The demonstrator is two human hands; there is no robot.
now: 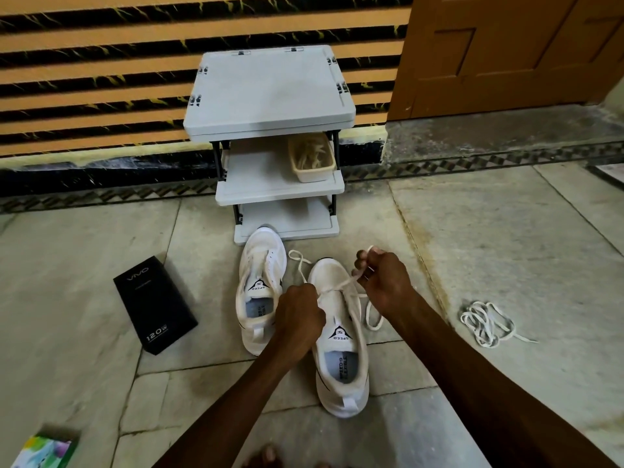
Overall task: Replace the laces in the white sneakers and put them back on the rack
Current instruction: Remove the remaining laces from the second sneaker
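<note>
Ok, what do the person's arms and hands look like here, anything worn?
Nothing is worn as far as the view shows. The left hand and right hand have no gloves, and no ring shows. The left forearm and right forearm are uncovered to the frame's edge: no sleeve, watch or bracelet.

far sneaker (pixel 260 292): white, unlaced, upright before rack (pixel 270 106) | near sneaker (pixel 341 359): lace (pixel 338 286) taut across eyelets | loose lace (pixel 486 320): heaped on floor
</note>
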